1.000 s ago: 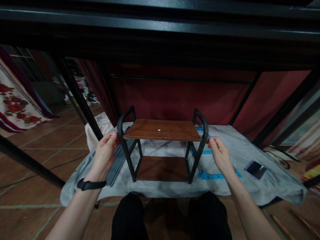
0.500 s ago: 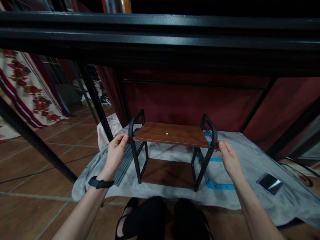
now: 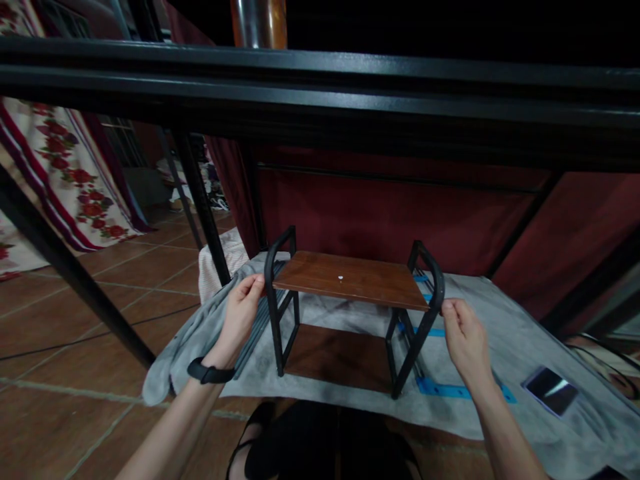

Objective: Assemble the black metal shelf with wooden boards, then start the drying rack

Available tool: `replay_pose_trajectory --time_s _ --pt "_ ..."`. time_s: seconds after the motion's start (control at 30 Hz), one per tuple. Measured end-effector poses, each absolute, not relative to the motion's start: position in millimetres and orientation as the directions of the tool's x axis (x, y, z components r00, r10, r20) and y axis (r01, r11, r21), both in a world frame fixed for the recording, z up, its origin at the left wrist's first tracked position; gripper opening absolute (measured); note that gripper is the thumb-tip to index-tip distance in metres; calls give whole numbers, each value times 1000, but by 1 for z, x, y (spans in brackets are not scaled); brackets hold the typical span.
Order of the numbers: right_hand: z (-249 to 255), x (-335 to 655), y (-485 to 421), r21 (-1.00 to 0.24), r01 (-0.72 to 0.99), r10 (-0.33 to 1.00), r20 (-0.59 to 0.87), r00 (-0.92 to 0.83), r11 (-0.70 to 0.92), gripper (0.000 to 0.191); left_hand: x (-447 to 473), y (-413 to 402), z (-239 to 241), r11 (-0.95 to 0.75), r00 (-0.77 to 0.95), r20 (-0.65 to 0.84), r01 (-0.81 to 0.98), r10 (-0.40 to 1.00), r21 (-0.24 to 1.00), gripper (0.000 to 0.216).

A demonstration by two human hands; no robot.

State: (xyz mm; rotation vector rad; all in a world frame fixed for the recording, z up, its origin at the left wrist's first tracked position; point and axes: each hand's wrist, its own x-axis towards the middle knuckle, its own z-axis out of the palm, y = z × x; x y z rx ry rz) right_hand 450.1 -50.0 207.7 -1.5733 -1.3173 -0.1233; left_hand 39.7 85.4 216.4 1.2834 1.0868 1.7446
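A small two-tier shelf rack (image 3: 353, 277) stands upright on a grey blanket, with brown wooden boards and black tubular side frames. At the outer face of its left frame is my left hand (image 3: 243, 308), thumb and fingers pinched together; a dark band circles that wrist. My right hand (image 3: 465, 337) pinches likewise against the outside of the right frame, near the upper board's end. Whatever the fingertips hold is hidden or too small to make out. On the upper board lies a tiny white spot (image 3: 341, 277).
A black metal bar (image 3: 320, 87) crosses above the rack. On the grey blanket (image 3: 500, 320) lie grey tubes (image 3: 257, 333), blue strips (image 3: 445, 389) and a phone (image 3: 550, 391). Dark red cloth (image 3: 400, 213) hangs behind. My knees are close in front.
The view has shifted slightly, so the rack appears lower and further right. My right hand has closed in against the right frame. My left hand stays at the left frame.
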Motion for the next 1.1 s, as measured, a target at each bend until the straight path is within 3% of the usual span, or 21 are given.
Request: replay_pose_trajectory --time_s 0.43,0.7,0.97,1.1 --pt "202 456 -51 -681 729 724 535 435 65 52 37 83 220 -376 -238 349 -73 906 924 51" --pt "206 455 -50 -659 743 725 568 390 117 50 36 80 218 -433 -210 424 3 881 901 40" --pt "203 471 -37 -770 633 795 432 425 81 44 34 84 214 -444 -216 439 26 872 896 39" --pt "202 465 -43 -769 633 777 454 436 94 40 33 84 208 -455 -249 445 19 860 890 38"
